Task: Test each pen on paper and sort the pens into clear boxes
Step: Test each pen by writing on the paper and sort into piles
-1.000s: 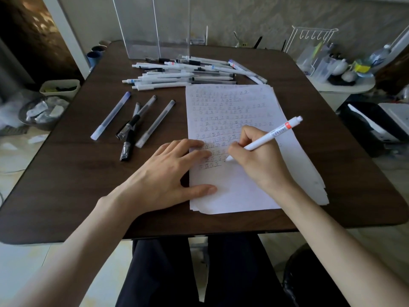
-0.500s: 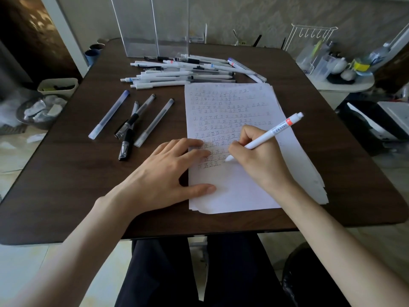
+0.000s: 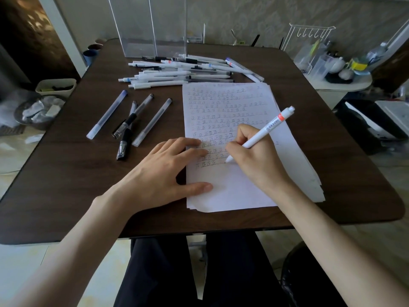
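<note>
At back of table (image 3: 88, 185): clear boxes (image 3: 150, 27) upright | pens (image 3: 183, 70) heaped outside

Our left hand (image 3: 162, 173) lies flat, fingers straight and spread; our right hand (image 3: 256, 161) pinches a white pen (image 3: 269, 127) in curled fingers, both forearms reaching forward.

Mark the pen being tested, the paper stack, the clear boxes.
pen being tested (image 3: 269, 126), head view, mid barrel.
paper stack (image 3: 239, 192), head view, blank lower part of top sheet.
clear boxes (image 3: 132, 25), head view, front wall.

White pen (image 3: 263, 131), orange band; white paper (image 3: 232, 187), rows of marks; dark wood-grain table (image 3: 66, 185).
</note>
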Motion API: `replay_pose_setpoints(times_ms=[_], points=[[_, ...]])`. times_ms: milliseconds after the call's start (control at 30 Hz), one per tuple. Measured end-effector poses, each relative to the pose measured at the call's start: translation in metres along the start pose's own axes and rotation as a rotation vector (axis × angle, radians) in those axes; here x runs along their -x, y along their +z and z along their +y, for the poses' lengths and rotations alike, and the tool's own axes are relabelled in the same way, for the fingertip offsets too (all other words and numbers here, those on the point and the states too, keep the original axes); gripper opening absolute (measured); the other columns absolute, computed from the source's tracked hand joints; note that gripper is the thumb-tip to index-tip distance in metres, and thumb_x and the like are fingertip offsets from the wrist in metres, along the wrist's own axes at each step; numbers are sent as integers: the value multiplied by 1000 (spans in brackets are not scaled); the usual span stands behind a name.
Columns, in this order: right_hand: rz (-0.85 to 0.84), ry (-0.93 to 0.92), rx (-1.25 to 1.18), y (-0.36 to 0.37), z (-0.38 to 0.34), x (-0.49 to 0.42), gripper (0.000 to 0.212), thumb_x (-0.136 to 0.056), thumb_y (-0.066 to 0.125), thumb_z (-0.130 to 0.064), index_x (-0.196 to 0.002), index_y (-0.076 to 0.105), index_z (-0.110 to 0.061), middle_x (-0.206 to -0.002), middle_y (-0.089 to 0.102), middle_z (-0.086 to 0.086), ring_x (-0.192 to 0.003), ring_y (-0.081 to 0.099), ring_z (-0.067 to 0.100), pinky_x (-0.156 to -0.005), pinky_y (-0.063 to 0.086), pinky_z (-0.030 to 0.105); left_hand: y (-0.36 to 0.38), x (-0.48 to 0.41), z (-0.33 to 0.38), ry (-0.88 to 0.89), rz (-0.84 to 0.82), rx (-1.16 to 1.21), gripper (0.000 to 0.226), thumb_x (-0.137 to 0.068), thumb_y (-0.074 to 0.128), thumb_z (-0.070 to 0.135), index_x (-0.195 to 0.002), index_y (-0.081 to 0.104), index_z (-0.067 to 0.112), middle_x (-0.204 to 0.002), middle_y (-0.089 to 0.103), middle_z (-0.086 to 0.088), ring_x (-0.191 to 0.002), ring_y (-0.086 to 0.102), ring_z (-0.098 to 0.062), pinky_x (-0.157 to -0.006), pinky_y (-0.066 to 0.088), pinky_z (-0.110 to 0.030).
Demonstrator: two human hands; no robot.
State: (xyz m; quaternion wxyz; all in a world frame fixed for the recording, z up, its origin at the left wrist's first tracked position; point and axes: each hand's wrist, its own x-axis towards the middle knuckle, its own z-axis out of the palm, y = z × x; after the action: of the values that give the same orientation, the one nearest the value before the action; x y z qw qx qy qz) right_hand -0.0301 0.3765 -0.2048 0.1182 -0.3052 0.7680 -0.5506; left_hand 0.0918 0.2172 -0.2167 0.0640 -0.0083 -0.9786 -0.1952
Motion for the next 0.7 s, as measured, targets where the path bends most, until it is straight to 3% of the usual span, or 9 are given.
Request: replay_pose_setpoints(times_ms=[67, 167, 267, 367, 500, 600, 700], points=[[12, -43, -14, -1, 1, 0, 32, -89, 62, -14, -66, 41, -8, -47, 44, -8, -47, 55, -2, -53, 43, 27, 0, 0, -1, 5, 2, 10, 79, -72, 36, 79, -133, 47, 29, -138, 39, 8, -126, 33, -9, -102, 23, -25], [51, -66, -36, -1, 0, 2, 29, -85, 64, -34, -76, 49, -11, -50, 57, 2, -44, 55, 9, -48, 43, 21, -2, 0, 0, 10, 28, 32, 82, -71, 37, 79, -133, 47, 25, -135, 42, 8, -125, 34, -9, -101, 24, -24], [29, -104, 43, -2, 5, 1, 11, -86, 68, -19, -90, 58, -17, -74, 65, 3, -66, 61, 9, -58, 48, 21, -7, 0, 3, -11, 59, 92, 85, -67, 42, 80, -131, 46, 25, -125, 47, 12, -118, 37, -6, -98, 27, -23], [-51, -110, 66, -3, 7, 0, 32, -90, 59, -3, -117, 59, -20, -101, 63, -1, -93, 59, 5, -71, 46, 13, -10, 2, 5, 42, 87, 179, 79, -64, 52, 77, -127, 44, 29, -112, 49, 23, -112, 42, 0, -96, 33, -25], [-85, -71, -71, -4, 2, 1, 28, -92, 56, -9, -116, 62, -22, -100, 62, -5, -93, 57, 4, -76, 46, 17, -9, 2, 6, 181, 100, 187, 60, -71, 56, 66, -122, 47, 36, -108, 54, 23, -104, 47, 2, -91, 37, -20], [-112, -89, -67, -3, 0, 0, 26, -88, 65, -16, -113, 62, -25, -94, 63, -12, -91, 58, 2, -76, 44, 17, -7, 1, 3, 243, 143, 178, 54, -74, 60, 57, -114, 64, 23, -98, 65, 4, -91, 54, -11, -83, 42, -28], [-147, -114, -7, -2, 0, 1, 32, -85, 67, -19, -115, 61, -26, -97, 64, -13, -95, 57, 2, -80, 45, 20, -5, 2, 5, 280, 234, 172, 52, -72, 66, 51, -106, 69, 12, -83, 64, -2, -78, 55, -17, -72, 46, -32]])
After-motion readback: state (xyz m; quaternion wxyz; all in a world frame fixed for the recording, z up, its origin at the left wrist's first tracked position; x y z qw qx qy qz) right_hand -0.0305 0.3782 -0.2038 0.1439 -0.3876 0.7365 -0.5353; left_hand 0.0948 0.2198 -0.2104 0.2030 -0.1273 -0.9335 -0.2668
